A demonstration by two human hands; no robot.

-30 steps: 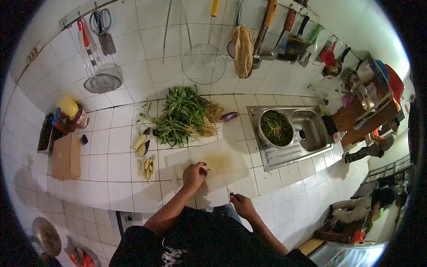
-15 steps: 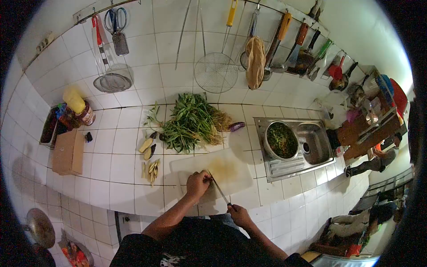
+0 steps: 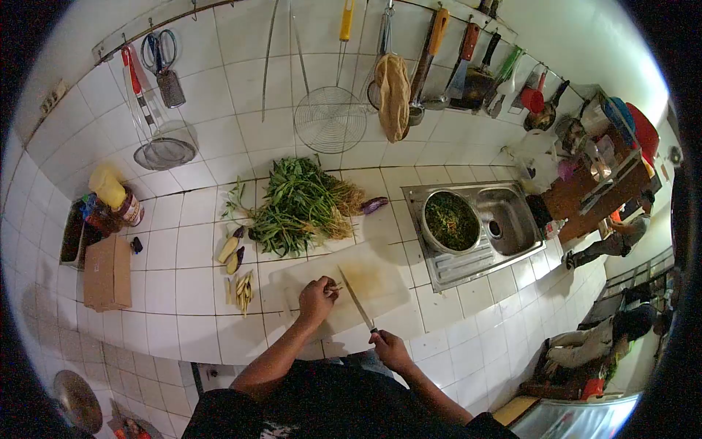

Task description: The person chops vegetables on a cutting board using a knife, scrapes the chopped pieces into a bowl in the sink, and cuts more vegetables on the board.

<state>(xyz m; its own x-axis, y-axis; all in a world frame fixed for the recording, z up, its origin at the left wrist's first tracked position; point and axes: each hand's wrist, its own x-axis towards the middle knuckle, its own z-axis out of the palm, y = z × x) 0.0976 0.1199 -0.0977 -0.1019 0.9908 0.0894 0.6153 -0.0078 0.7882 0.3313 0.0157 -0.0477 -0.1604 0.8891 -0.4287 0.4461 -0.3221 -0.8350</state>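
Note:
My right hand (image 3: 393, 352) grips the handle of a kitchen knife (image 3: 356, 298), its blade pointing up and left over the white cutting board (image 3: 387, 282). My left hand (image 3: 316, 301) is closed, pinching a small pale strip (image 3: 335, 286) just left of the blade; its kind is too small to make out. The blade and the strip are apart. Left of the board lie cut eggplant strips (image 3: 245, 293) and eggplant pieces with purple skin (image 3: 229, 250). Behind the board is a heap of leafy greens with roots (image 3: 296, 205), with a purple eggplant (image 3: 374, 205) beside it.
A steel sink (image 3: 504, 216) on the right has a pot of chopped greens (image 3: 452, 223) on its drainboard. A cardboard box (image 3: 107, 272) and jars (image 3: 129, 208) stand at the left. Strainers (image 3: 330, 119) and other utensils hang on the wall. Other people (image 3: 621, 238) are at far right.
The knife blade has moved away from my left hand, opening a gap. My left fingers have lifted slightly with the pale strip. The whole view has shifted and turned a little.

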